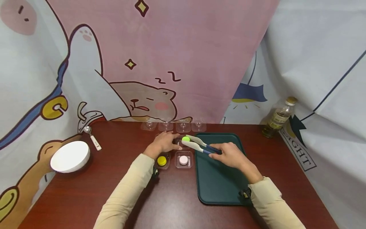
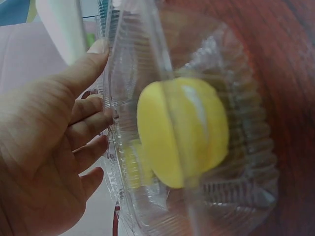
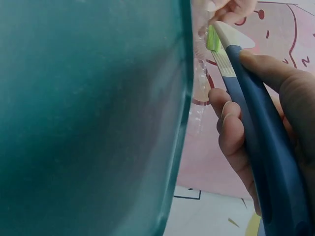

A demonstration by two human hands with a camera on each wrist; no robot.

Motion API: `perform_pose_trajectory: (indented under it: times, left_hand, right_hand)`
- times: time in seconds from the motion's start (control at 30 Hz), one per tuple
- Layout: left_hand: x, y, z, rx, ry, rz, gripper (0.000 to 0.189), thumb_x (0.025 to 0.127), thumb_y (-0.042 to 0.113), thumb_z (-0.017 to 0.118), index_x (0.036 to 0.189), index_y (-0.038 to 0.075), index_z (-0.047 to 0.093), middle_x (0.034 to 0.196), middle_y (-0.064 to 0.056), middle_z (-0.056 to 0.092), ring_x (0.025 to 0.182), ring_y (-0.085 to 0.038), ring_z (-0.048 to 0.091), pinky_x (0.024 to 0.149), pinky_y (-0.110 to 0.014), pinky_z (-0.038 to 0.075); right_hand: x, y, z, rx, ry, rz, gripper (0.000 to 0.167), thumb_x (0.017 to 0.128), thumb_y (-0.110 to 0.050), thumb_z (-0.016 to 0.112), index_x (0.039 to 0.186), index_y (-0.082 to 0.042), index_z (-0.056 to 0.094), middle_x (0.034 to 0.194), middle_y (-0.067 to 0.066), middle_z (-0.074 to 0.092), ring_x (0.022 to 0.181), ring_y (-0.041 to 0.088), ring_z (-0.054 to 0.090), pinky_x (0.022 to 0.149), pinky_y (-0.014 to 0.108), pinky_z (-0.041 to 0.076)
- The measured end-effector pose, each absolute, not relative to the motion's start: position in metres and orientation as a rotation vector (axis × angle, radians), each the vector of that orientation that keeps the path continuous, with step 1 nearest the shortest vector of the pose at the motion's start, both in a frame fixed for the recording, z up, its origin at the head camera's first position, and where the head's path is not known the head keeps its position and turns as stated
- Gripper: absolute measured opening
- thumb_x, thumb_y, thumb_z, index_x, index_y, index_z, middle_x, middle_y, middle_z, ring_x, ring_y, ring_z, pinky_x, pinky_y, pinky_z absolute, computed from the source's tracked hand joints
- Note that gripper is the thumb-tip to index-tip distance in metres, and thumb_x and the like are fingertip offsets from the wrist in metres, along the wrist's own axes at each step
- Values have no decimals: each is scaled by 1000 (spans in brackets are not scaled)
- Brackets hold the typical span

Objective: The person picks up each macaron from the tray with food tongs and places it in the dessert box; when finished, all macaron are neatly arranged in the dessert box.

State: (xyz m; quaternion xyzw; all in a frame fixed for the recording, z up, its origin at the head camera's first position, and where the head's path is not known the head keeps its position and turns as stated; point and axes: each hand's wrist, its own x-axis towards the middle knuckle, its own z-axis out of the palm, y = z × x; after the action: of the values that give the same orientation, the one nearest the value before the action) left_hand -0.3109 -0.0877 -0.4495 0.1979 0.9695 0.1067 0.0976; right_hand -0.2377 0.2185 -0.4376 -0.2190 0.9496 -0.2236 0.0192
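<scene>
My right hand [image 1: 228, 154] grips tongs [image 1: 197, 144] with dark blue handles and pale tips. Between those tips is a bright green macaron [image 1: 186, 139], held over the far right clear plastic box [image 3: 199, 46]. At that box's left side, my left hand [image 1: 164, 142] holds it with thumb and fingers spread across the edge; the exact contact is partly hidden. Closer to me, a yellow macaron [image 1: 161, 161] sits in one clear box and a pale pink macaron [image 1: 183, 160] in another. Another yellow piece [image 2: 134, 164] shows through the plastic in the left wrist view.
A dark green tray [image 1: 220, 178] lies under my right hand. Several clear domed lids [image 1: 183, 126] line the back edge. A white bowl [image 1: 70, 156] and a measuring spoon [image 1: 92, 138] are at left. An oil bottle [image 1: 278, 119] stands back right.
</scene>
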Motion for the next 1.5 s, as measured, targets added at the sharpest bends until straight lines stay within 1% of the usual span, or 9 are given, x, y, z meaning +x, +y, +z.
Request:
perform_pose_trajectory:
  times: [0.13, 0.37, 0.6, 0.83, 0.97, 1.23, 1.37, 1.5]
  left_hand:
    - [-311, -88, -450, 566, 2883, 294, 76, 88, 58, 71, 153, 26, 48, 158, -12, 45, 147, -38, 40, 116, -59, 37]
    - [-311, -87, -450, 611, 2868, 286, 75, 89, 57, 71, 153, 25, 48, 157, -11, 48, 150, -35, 36, 118, -59, 33]
    - [-312, -86, -448, 617, 2859, 291, 75, 90, 56, 71, 153, 24, 47, 155, -7, 51, 153, -28, 33, 123, -55, 28]
    - [-311, -87, -448, 625, 2858, 307, 75, 89, 55, 71, 153, 24, 48, 156, -12, 48, 151, -35, 36, 118, -60, 33]
    - [-311, -87, -450, 622, 2854, 330, 74, 90, 54, 71, 153, 23, 48, 156, -12, 49, 151, -34, 35, 119, -61, 32]
    - [-311, -86, -450, 623, 2849, 331, 74, 90, 54, 71, 153, 23, 48, 155, -9, 51, 152, -32, 34, 123, -56, 28]
    - [-311, -86, -450, 627, 2843, 343, 74, 90, 52, 72, 153, 22, 47, 155, -9, 51, 152, -31, 33, 124, -54, 26]
    - [-311, -85, -450, 645, 2835, 350, 73, 91, 51, 72, 153, 21, 47, 153, -7, 53, 153, -29, 33, 126, -51, 22]
  right_hand:
    - [-239, 214, -440, -680, 2934, -694, 48, 93, -38, 74, 134, -15, 68, 62, -6, 54, 48, 4, 42, 46, 22, 34]
    - [-243, 210, -443, -677, 2926, -691, 48, 92, -37, 74, 134, -15, 68, 62, -6, 55, 48, 4, 41, 47, 22, 34]
    - [-244, 207, -442, -668, 2929, -684, 48, 92, -36, 75, 134, -15, 67, 65, -6, 57, 49, 5, 43, 48, 23, 34]
    - [-243, 205, -442, -633, 2939, -657, 49, 92, -38, 75, 135, -15, 67, 65, -6, 56, 50, 6, 43, 48, 24, 34]
    - [-242, 206, -443, -603, 2932, -647, 49, 92, -38, 75, 135, -16, 67, 64, -6, 56, 49, 5, 44, 47, 23, 35]
    - [-241, 206, -443, -605, 2929, -653, 50, 92, -37, 75, 135, -15, 67, 64, -5, 55, 49, 6, 44, 47, 24, 34]
    - [-241, 206, -442, -610, 2935, -632, 50, 92, -37, 75, 135, -15, 67, 66, -6, 56, 52, 6, 45, 49, 24, 35]
    - [-241, 205, -439, -608, 2932, -608, 50, 92, -36, 75, 136, -15, 66, 69, -6, 57, 54, 7, 47, 50, 25, 37]
